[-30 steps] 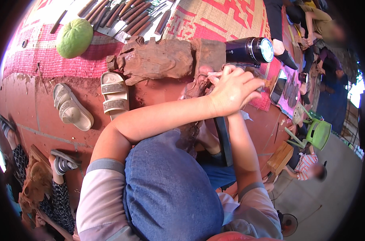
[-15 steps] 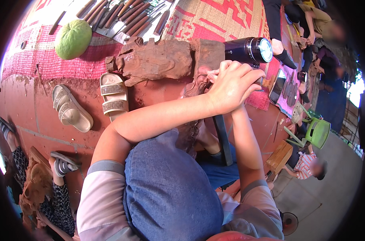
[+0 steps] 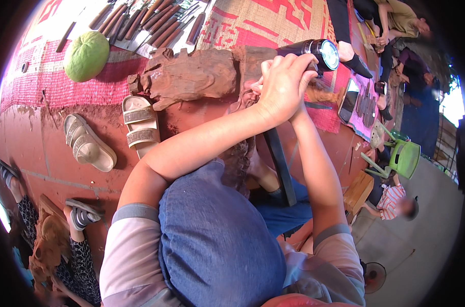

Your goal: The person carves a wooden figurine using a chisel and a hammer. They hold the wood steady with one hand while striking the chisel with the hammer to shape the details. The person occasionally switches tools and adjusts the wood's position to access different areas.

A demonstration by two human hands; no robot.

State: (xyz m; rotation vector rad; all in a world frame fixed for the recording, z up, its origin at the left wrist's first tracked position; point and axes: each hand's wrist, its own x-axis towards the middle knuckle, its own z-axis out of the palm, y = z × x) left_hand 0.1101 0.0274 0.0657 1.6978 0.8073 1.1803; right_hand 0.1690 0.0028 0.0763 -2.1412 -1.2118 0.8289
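Note:
My left hand (image 3: 282,91) is closed, bent at the wrist over a reddish-brown wood carving (image 3: 246,95). Its fingers curl round something I cannot make out. From the right, my right forearm (image 3: 322,166) rises to the same spot, and the right hand is mostly hidden behind the left one. A pale fingertip touches the carving's upper part, though I cannot tell whose hand it belongs to. The carving's dark lower part (image 3: 237,166) runs down by my denim-covered knee (image 3: 217,230). Just beyond lie a rough wood log (image 3: 189,77) and a squared wood block (image 3: 254,61).
A dark cylinder with a bright round end (image 3: 319,52) lies behind my hands. Several wood-handled carving tools (image 3: 153,20), a green pomelo-like fruit (image 3: 86,56) and sandals (image 3: 140,120) are at the far left. Other people sit around; a green stool (image 3: 405,158) is at right.
Both hands have shifted a little left and away from me, staying together at the carving. The whole view has also slid slightly left.

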